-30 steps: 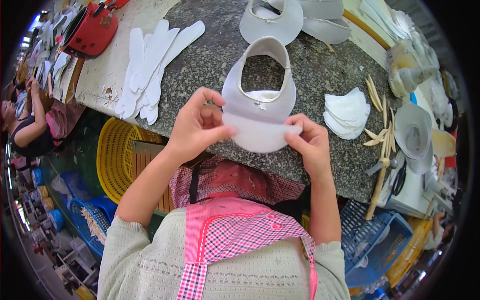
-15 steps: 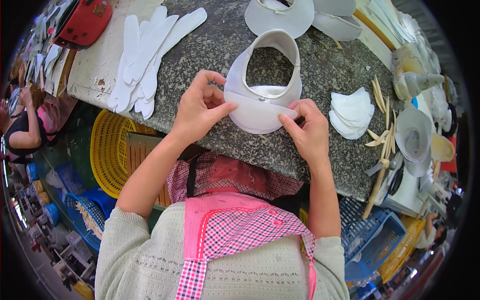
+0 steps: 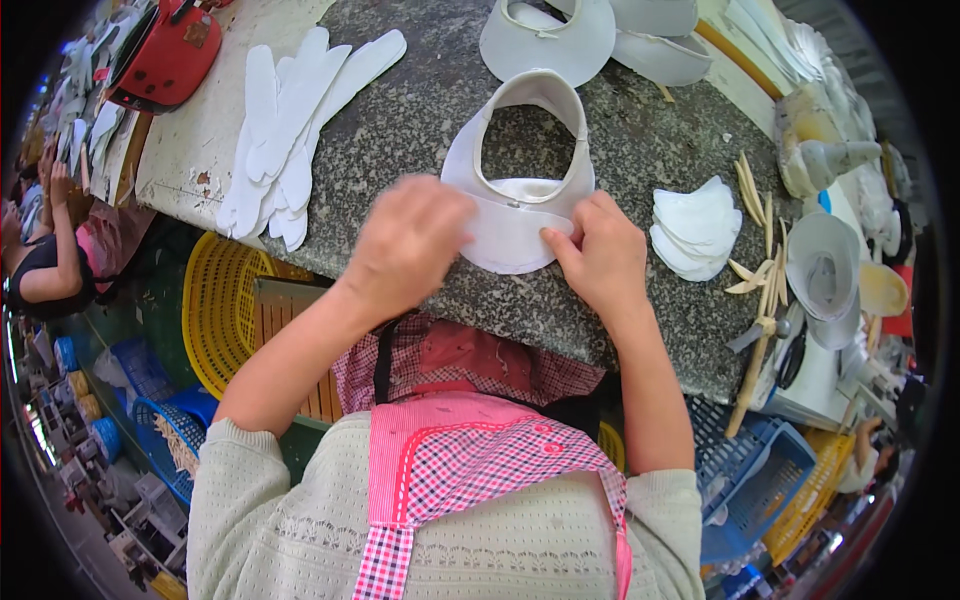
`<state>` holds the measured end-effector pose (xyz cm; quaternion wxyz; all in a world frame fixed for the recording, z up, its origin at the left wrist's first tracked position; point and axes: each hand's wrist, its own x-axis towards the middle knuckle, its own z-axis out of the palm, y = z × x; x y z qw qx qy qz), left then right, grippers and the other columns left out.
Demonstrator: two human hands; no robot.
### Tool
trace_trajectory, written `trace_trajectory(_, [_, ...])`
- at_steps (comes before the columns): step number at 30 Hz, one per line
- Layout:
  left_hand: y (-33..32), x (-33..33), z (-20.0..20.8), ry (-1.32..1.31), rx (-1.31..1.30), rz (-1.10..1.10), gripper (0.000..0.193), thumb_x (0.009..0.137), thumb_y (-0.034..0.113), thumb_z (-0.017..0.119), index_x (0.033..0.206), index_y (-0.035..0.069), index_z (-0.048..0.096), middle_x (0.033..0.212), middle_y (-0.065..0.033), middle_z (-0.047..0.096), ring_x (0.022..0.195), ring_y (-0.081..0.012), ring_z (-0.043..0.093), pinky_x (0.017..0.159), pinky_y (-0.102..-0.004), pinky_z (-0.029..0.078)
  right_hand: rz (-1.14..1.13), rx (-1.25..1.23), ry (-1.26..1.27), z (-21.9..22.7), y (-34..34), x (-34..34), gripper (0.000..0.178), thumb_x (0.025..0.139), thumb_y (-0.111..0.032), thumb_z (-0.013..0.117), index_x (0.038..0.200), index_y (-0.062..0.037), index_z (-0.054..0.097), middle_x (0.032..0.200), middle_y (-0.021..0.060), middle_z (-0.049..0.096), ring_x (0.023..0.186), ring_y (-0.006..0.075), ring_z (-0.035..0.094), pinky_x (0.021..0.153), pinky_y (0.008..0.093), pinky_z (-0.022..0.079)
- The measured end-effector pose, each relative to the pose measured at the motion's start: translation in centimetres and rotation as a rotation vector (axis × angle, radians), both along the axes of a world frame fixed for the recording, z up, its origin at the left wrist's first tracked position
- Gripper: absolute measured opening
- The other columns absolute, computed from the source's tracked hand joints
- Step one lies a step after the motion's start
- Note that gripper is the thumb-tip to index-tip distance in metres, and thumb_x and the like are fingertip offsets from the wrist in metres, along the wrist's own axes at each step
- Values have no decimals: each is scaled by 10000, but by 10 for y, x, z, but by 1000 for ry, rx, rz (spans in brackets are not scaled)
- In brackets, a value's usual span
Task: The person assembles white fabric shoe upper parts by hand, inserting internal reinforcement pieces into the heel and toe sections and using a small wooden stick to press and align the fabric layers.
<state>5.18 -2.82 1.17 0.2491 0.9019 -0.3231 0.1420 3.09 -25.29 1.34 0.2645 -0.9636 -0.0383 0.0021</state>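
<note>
A white shoe upper (image 3: 460, 185) with an oval opening lies on the speckled stone tabletop in front of me. Its rounded toe end, covered by a smooth curved white piece (image 3: 509, 235), faces me. My right hand (image 3: 604, 250) pinches the right edge of this end, thumb on top and fingers curled at the side. At the left edge is my left hand (image 3: 408, 240), smeared by motion, so its fingers cannot be read. A stack of small white fan-shaped pieces (image 3: 697, 229) sits right of my right hand.
Long white sole-shaped pieces (image 3: 290, 130) are piled at left, beside a red container (image 3: 170, 55). More white uppers (image 3: 550, 45) lie at the far side. Thin wooden sticks (image 3: 765, 270) and a hammer (image 3: 762, 335) lie at right. A yellow basket (image 3: 215, 310) stands below the left edge.
My left hand has turned over and lost its clear pinch at the upper's left edge. My right hand keeps its grip on the right edge. The curved piece now lies flatter against the toe.
</note>
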Motion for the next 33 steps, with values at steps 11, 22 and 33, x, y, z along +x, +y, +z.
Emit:
trace_trajectory(11, [-32,32,28,-234,-127,-350,264,582,253,658,737,77,535,736,-67,528,714,-251,535,754,-400,428,-338,1075,133,3,-31,-35,610,777,-132,652,1306,-13,373,1079,76,518,957,175,521,830,312,448])
trace_trajectory(22, [-2,-26,64,129,70,-292,418,656,377,701,975,142,568,582,-1,550,663,-222,610,997,-462,259,92,955,-303,36,17,-38,345,697,-61,606,1003,97,582,1073,215,578,1002,282,542,875,396,416])
trace_trajectory(33, [-2,-25,65,-511,-118,-70,87,736,195,580,805,143,593,731,29,481,817,-129,532,1004,-542,239,-36,1079,-258,51,5,-35,339,811,-180,616,996,101,573,992,194,605,848,234,585,721,363,489])
